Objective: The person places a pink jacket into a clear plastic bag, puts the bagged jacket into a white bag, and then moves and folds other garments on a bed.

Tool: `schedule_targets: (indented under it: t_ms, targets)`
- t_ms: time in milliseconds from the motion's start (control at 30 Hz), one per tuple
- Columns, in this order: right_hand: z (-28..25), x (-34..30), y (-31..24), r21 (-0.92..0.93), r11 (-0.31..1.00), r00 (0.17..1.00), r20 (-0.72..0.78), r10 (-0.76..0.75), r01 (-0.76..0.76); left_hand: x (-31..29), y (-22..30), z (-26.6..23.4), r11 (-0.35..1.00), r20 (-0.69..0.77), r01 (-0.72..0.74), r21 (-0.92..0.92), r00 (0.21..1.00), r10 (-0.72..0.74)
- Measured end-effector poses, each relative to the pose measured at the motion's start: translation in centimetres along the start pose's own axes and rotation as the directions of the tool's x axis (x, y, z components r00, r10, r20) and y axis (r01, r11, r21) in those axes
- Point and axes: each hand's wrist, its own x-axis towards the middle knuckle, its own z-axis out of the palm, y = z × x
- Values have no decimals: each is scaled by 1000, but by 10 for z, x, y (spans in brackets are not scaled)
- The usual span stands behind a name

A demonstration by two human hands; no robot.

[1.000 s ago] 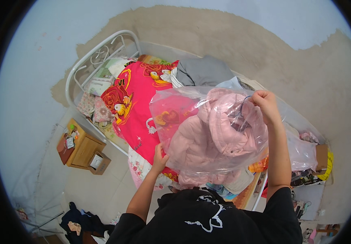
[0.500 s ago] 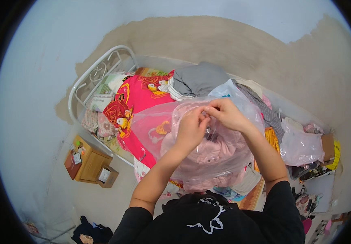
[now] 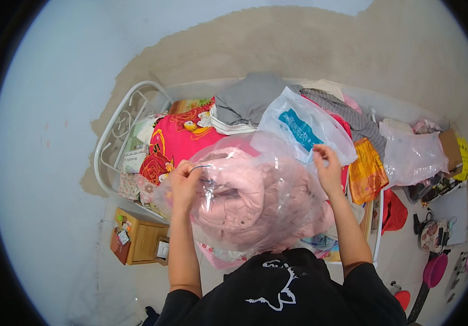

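A clear plastic bag [image 3: 285, 201] lies in front of me with a puffy pale pink padded jacket [image 3: 234, 198] inside it. My left hand [image 3: 184, 183] is closed at the bag's left side, pinching a thin dark blue tie [image 3: 201, 166] that sticks out past the fingertips. Raised over the bag's right edge, my right hand [image 3: 327, 167] has loosely bent fingers with a gap at the thumb, and I see nothing held in it. Just beyond those fingers is a white plastic bag [image 3: 329, 133] with a blue printed patch.
A white metal bed frame [image 3: 102, 136] holds red flowered bedding [image 3: 174, 141], grey cloth [image 3: 250, 100] and an orange cloth [image 3: 367, 171]. To the left stands a small wooden cabinet [image 3: 146, 239]. A white-wrapped bundle [image 3: 413, 152] and a cardboard box [image 3: 451, 146] sit at the right.
My hands were together over the middle of the clear bag; now they are apart, left and right. The dark blue tie shows in my left hand. The view has shifted somewhat.
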Motion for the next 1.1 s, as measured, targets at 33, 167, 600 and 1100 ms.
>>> schedule_targets:
  t_ms: [33,167,600,1100]
  targets:
    - [2,-23,48,-140,990,999,32,6,-1,-1,1,0,997,8,33,-66,999,-33]
    - [21,-67,105,-69,989,974,179,142,-132,-5,2,-1,974,23,105,-200,994,-103]
    - [-21,-67,219,-422,888,920,244,307,-184,-19,28,-12,992,-75,105,-77,991,-111]
    - [36,35,-105,43,995,981,167,-96,90,-16,22,19,933,159,229,-276,969,-190]
